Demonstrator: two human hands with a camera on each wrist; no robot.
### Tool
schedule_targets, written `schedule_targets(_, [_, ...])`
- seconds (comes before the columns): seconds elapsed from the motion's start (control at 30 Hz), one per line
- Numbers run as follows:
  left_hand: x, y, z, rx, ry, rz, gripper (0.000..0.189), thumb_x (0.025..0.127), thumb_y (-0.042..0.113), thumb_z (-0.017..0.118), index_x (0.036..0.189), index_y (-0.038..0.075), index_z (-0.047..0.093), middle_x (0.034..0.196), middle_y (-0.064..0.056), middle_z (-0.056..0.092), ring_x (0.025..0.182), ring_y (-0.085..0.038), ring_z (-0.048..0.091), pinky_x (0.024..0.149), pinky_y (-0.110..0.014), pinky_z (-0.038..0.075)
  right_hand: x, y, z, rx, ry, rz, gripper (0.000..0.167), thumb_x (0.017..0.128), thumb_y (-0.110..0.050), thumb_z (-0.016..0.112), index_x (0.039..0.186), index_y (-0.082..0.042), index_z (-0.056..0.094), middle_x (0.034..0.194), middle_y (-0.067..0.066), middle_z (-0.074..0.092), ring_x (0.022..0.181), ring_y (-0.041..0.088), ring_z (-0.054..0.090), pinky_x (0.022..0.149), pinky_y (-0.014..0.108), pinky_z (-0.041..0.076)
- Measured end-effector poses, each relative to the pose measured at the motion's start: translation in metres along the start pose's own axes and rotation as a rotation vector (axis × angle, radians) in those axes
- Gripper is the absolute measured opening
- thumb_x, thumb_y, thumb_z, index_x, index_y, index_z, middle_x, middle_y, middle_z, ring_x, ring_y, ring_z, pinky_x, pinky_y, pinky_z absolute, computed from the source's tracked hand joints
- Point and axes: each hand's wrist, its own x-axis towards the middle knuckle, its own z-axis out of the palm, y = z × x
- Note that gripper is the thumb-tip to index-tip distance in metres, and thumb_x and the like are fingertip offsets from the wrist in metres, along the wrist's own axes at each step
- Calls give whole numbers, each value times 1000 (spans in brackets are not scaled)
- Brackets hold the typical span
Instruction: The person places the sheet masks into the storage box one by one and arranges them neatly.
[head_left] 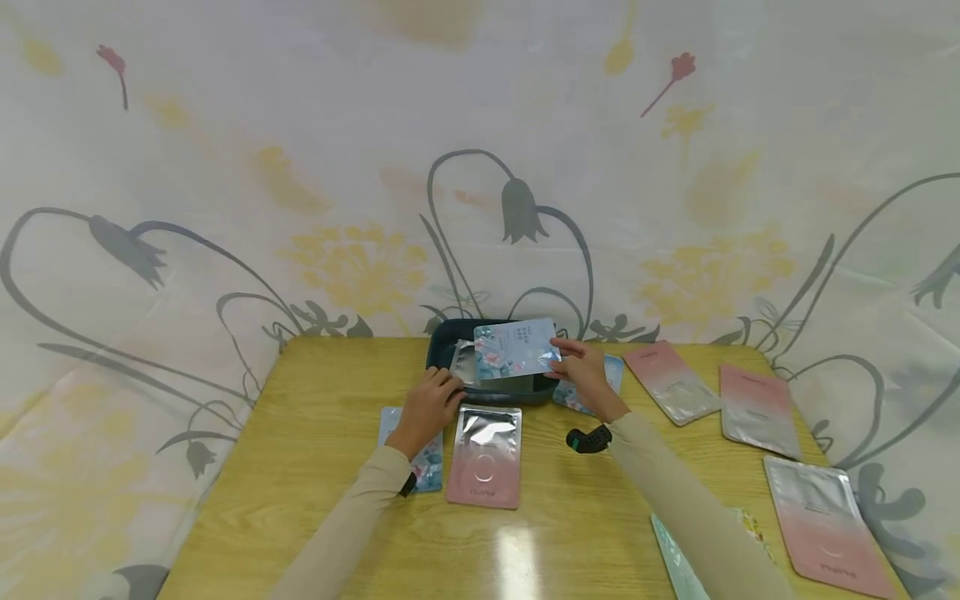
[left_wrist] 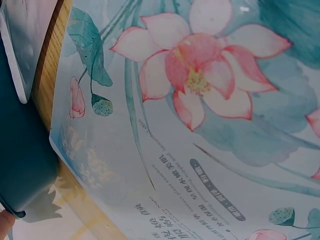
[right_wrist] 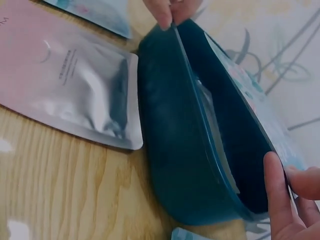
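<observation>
A dark teal plastic bin (head_left: pixel 542 395) stands at the back of the table. My left hand (head_left: pixel 432 407) pinches its near left rim between thumb and fingers; the right wrist view shows this hand (right_wrist: pixel 172 11) too. Between thumb and fingers, my right hand (head_left: pixel 588 377) holds a blue face mask packet (head_left: pixel 517 348) with lotus print, tilted over the bin's opening. Inside the bin lies a silvery packet (head_left: pixel 465 362), partly covered. Below my left wrist is another blue lotus packet (head_left: pixel 430 468), filling much of the left wrist view. Beside it lies a pink and silver mask packet (head_left: pixel 484 458).
A blue packet (head_left: pixel 614 372) lies partly under my right hand. Several pink and silver packets, among them one (head_left: pixel 671 383) near the back and one (head_left: pixel 825 525) at the right edge, lie rightward. A pale green packet (head_left: pixel 675 554) is partly hidden by my right sleeve. A flowered cloth (head_left: pixel 480 125) hangs behind.
</observation>
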Motion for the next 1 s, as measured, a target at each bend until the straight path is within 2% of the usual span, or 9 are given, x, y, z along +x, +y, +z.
schedule_targets(0.17, [2, 0, 0, 0, 6, 7, 14, 77, 8, 79, 86, 7, 69, 84, -4, 58, 73, -21, 51, 67, -31, 49, 9, 2, 12, 23, 8, -5, 48, 84, 19, 49, 131, 7, 50, 138, 24, 43, 90, 23, 62, 85, 47, 50])
schedule_targets(0.3, [2, 1, 1, 9, 11, 15, 14, 77, 9, 79, 86, 8, 68, 84, -4, 58, 73, -20, 51, 67, -31, 49, 17, 11, 18, -17, 31, -13, 47, 84, 18, 50, 129, 6, 53, 134, 23, 45, 80, 15, 60, 78, 41, 54])
schedule_targets(0.5, [2, 1, 1, 13, 3, 10, 15, 76, 10, 79, 85, 10, 67, 84, -4, 57, 73, -21, 50, 66, -31, 49, 22, 16, 32, -111, 83, -18, 40, 81, 17, 55, 120, 7, 59, 112, 22, 51, 79, 25, 59, 73, 43, 55])
schedule_targets(0.63, [1, 1, 1, 17, 11, 11, 15, 76, 10, 79, 85, 10, 67, 84, -4, 57, 73, -21, 50, 66, -31, 49, 27, 19, 40, -294, 96, -90, 35, 76, 17, 55, 109, 9, 64, 87, 13, 50, 58, 17, 52, 60, 39, 56])
schedule_targets(0.73, [1, 0, 1, 18, 17, 15, 15, 76, 10, 79, 86, 10, 67, 84, -4, 57, 73, -21, 50, 66, -31, 49, 31, 22, 43, -533, 100, -215, 32, 71, 15, 52, 99, 11, 67, 68, 14, 48, 48, 13, 34, 46, 29, 40])
schedule_targets(0.8, [2, 0, 1, 14, 18, 15, 15, 76, 10, 79, 86, 10, 68, 84, -4, 57, 73, -20, 50, 66, -30, 49, 33, 25, 45, -684, 99, -300, 28, 69, 14, 51, 92, 11, 67, 66, 16, 51, 49, 14, 30, 47, 27, 32])
schedule_targets(0.87, [2, 0, 1, 14, 23, 16, 15, 76, 10, 79, 85, 10, 68, 83, -4, 57, 73, -21, 50, 66, -30, 50, 34, 27, 47, -802, 93, -364, 21, 69, 12, 52, 84, 10, 67, 66, 18, 54, 50, 14, 31, 51, 28, 31])
schedule_targets(0.93, [1, -1, 1, 14, 27, 17, 14, 76, 10, 79, 85, 9, 68, 83, -5, 57, 72, -21, 50, 65, -30, 49, 34, 28, 49, -877, 66, -387, 10, 68, 12, 52, 67, 5, 59, 64, 14, 49, 52, 15, 29, 52, 28, 30])
schedule_targets(1.0, [1, -1, 1, 16, 30, 18, 14, 76, 10, 79, 85, 9, 68, 83, -5, 57, 72, -21, 50, 65, -31, 49, 32, 29, 52, -927, 25, -385, 22, 68, 13, 52, 57, -4, 44, 60, 9, 38, 54, 16, 24, 53, 30, 25])
